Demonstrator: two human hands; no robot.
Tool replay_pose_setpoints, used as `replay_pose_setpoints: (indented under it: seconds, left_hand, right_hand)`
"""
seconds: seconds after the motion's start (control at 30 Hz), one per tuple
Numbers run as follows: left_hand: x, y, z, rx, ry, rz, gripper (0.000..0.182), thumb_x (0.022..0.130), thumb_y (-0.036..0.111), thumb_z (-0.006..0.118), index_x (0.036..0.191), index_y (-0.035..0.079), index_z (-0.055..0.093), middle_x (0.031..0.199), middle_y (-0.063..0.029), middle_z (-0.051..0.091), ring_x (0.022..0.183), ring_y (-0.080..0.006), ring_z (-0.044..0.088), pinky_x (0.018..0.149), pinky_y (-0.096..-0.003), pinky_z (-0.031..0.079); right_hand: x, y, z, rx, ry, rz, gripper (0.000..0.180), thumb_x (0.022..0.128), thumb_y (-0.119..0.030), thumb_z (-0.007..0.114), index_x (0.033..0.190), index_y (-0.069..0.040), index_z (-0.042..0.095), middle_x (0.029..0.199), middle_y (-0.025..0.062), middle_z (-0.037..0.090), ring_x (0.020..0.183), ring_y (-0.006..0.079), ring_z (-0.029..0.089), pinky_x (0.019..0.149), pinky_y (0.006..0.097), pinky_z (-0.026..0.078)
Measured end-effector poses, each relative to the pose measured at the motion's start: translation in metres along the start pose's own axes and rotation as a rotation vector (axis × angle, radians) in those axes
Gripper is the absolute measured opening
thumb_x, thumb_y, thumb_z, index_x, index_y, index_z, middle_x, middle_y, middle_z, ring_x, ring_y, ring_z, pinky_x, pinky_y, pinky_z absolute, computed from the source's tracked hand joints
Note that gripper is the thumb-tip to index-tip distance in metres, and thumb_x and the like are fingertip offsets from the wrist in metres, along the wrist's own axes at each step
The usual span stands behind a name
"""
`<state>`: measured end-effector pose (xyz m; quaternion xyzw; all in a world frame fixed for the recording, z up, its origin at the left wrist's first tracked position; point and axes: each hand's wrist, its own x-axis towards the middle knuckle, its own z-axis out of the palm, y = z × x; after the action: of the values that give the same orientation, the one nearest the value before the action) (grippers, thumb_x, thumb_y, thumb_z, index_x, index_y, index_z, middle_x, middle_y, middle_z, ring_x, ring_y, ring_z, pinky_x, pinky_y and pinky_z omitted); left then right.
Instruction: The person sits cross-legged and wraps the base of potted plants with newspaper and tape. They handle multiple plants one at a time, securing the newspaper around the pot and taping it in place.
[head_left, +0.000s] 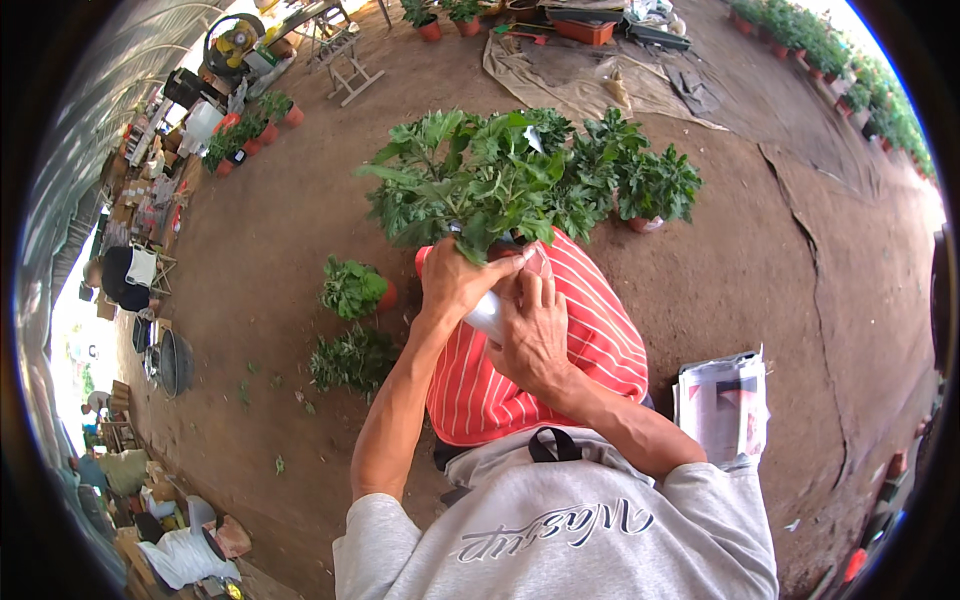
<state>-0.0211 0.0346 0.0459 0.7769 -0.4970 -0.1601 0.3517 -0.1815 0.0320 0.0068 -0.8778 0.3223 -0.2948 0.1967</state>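
In front of my lap, a bushy green potted plant (465, 180) spreads its lobed leaves over its mostly hidden pot. My left hand (457, 279) grips it near the pot's rim, thumb reaching to the right. Close beside, my right hand (534, 334) has bent fingers on thin clear plastic film (537, 261) at the pot's side. Below and between the hands shows a shiny whitish cylinder-like piece (486, 315); whether it is a film roll or the wrapped pot I cannot tell. A red apron with white stripes (600, 337) covers my knees.
More potted plants stand beyond my knees (660, 184) and at my left (352, 287). A stack of printed paper (721, 409) lies at my right. Farther off are a sawhorse-like stand (345, 64), a tarp (600, 82), a dark basin (176, 364) and a seated person (124, 277).
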Motion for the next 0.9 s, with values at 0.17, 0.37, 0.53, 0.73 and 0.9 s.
replay_pose_setpoints:
  seconds: [0.17, 0.37, 0.53, 0.73, 0.9]
  left_hand:
    - [-0.004, -0.019, 0.010, -0.427, 0.016, -0.072, 0.043, 0.079, 0.023, 0.092, 0.114, 0.002, 0.077, 0.107, -0.0100, 0.079, 0.093, -0.0204, 0.073, 0.086, -0.0376, 0.058]
    - [-0.002, -0.046, 0.018, -0.893, -0.220, -0.355, 0.034, 0.087, 0.014, 0.087, 0.118, 0.004, 0.077, 0.116, -0.0061, 0.078, 0.101, -0.0179, 0.072, 0.089, -0.0360, 0.059]
    - [-0.003, -0.030, 0.008, -0.911, -0.382, -0.474, 0.043, 0.088, 0.023, 0.088, 0.125, 0.006, 0.074, 0.116, -0.0056, 0.077, 0.102, -0.0173, 0.072, 0.089, -0.0377, 0.060]
    - [-0.010, -0.008, 0.011, -0.728, -0.271, -0.313, 0.051, 0.091, 0.033, 0.085, 0.133, 0.008, 0.070, 0.128, -0.0054, 0.072, 0.117, -0.0156, 0.066, 0.099, -0.0355, 0.054]
    - [-0.009, -0.018, 0.001, -0.682, -0.452, -0.444, 0.065, 0.091, 0.047, 0.082, 0.139, 0.007, 0.064, 0.130, -0.0062, 0.069, 0.119, -0.0182, 0.064, 0.103, -0.0371, 0.052]
  right_hand:
    - [-0.005, 0.000, 0.004, -0.071, 0.007, -0.041, 0.096, 0.054, -0.016, 0.089, 0.139, 0.011, 0.051, 0.135, 0.0203, 0.046, 0.129, 0.0406, 0.046, 0.104, 0.0578, 0.044]
    - [-0.005, 0.008, 0.005, -0.037, -0.010, -0.064, 0.084, 0.061, -0.012, 0.082, 0.136, 0.011, 0.053, 0.124, 0.0173, 0.048, 0.118, 0.0361, 0.050, 0.096, 0.0521, 0.044]
    - [-0.005, 0.010, 0.005, -0.043, 0.067, -0.084, 0.068, 0.070, -0.009, 0.074, 0.132, 0.011, 0.056, 0.117, 0.0173, 0.050, 0.110, 0.0345, 0.052, 0.090, 0.0471, 0.043]
    - [-0.006, 0.012, 0.009, -0.032, 0.109, -0.124, 0.061, 0.073, -0.009, 0.071, 0.130, 0.010, 0.058, 0.117, 0.0170, 0.050, 0.112, 0.0343, 0.052, 0.094, 0.0477, 0.042]
    - [-0.007, 0.009, 0.012, -0.091, 0.107, -0.136, 0.060, 0.076, -0.009, 0.070, 0.132, 0.008, 0.058, 0.125, 0.0180, 0.049, 0.118, 0.0341, 0.051, 0.097, 0.0491, 0.041]
